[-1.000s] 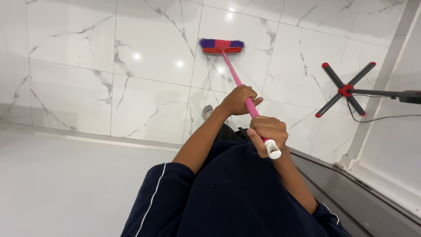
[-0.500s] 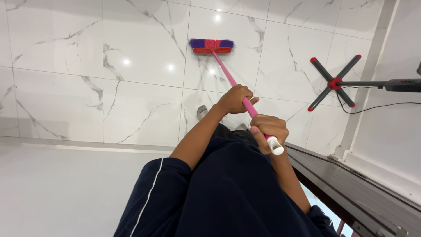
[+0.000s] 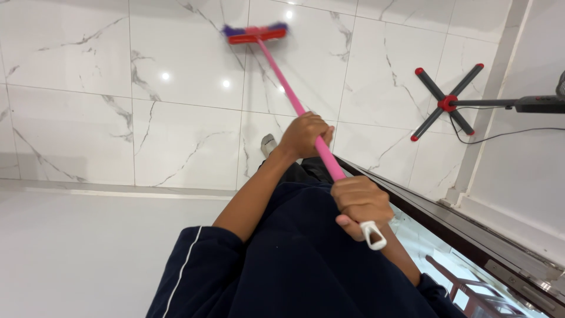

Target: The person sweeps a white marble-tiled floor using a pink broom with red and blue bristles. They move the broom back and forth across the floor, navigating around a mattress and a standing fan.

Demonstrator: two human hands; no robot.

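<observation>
A: Broom head point(image 3: 255, 33) now sits farther out on the marble floor point(image 3: 76, 135) than half a second ago, slightly blurred; both arms reach longer.

B: Room?

A: Open tiles ahead and left. Right side is tight: wall point(image 3: 529, 176), sliding-door track point(image 3: 471, 235), then the fan stand's cross base point(image 3: 448, 103) and its cable point(image 3: 518, 132).

B: Risk?

A: A rightward sweep could catch that base or snag the cable; likely tip.

B: Grip?

A: Left hand point(image 3: 303, 134) closed around mid pink handle point(image 3: 282, 85); right hand point(image 3: 360, 203) fisted near the white end cap point(image 3: 374, 234).
</observation>
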